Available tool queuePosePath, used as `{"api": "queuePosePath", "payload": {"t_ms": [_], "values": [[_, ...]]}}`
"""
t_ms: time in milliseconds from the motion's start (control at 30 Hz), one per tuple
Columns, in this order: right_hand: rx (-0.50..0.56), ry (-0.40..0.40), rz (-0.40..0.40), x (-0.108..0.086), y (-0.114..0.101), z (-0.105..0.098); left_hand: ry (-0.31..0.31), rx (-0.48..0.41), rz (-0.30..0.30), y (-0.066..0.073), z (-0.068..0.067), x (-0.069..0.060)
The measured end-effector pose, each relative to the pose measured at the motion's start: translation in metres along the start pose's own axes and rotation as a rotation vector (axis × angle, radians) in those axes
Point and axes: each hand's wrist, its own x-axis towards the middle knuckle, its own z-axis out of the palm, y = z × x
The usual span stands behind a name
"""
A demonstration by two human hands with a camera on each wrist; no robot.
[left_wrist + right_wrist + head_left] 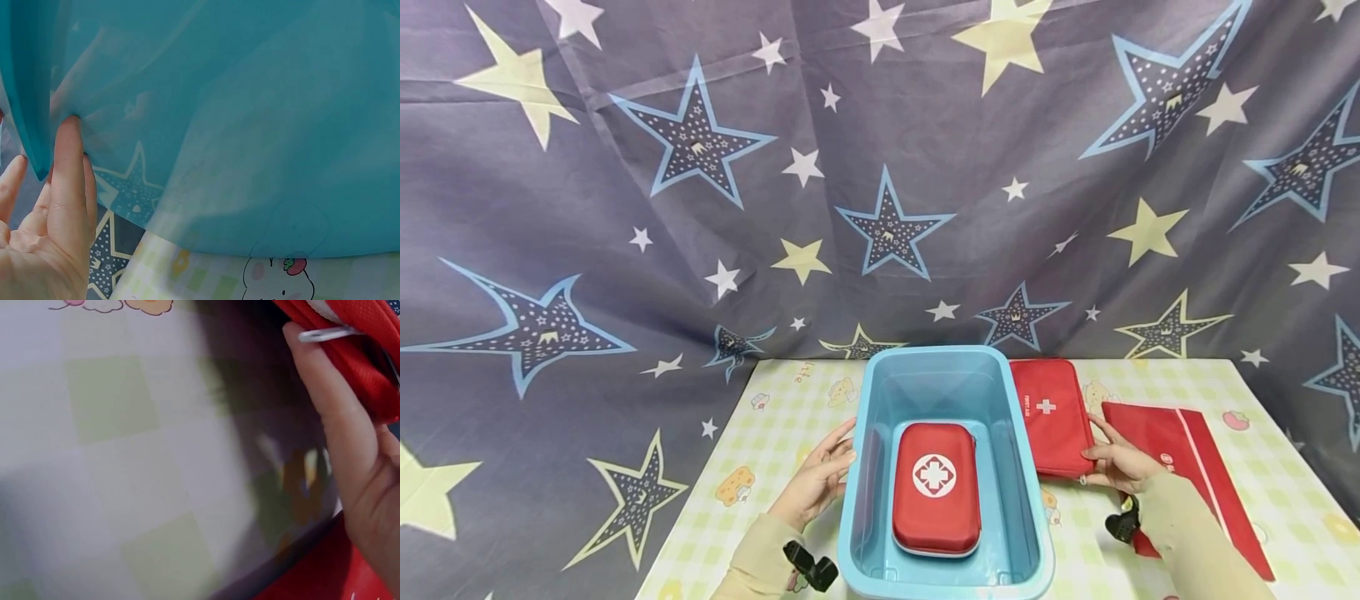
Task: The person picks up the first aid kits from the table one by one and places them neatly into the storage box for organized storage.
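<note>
A blue plastic bin [1039,533] stands in the middle of the table, and a red hard first-aid case [936,517] with a white cross emblem lies inside it. My left hand [817,477] touches the bin's left side near the rim, its fingers fairly straight against the outer wall [250,144]. To the right of the bin, my right hand [1116,460] pinches the near right edge of a red first-aid pouch [1051,433] between thumb and fingers. A metal zipper pull [325,334] shows beside a fingertip in the right wrist view. The pouch's left edge meets the bin's right rim.
A flat red bag [1213,475] with a white stripe lies at the right, partly under my right forearm. A checked cloth with cartoon prints covers the table [797,408]. Behind the table hangs a dark star-patterned curtain [745,242].
</note>
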Motion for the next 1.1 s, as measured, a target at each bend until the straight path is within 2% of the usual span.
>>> {"api": "queuePosePath", "payload": {"t_ms": [233, 633, 1100], "values": [[0.002, -0.052, -0.040, -0.001, -0.002, -0.003, -0.001, 0.009, 0.012, 0.002, 0.001, 0.001], [0.033, -0.108, -0.060, -0.006, 0.001, -0.004, 0.011, 0.004, 0.001, 0.003, 0.003, 0.000], [0.063, -0.232, -0.120, -0.005, 0.006, -0.012, 0.012, -0.004, -0.003, 0.001, 0.002, -0.001]]}}
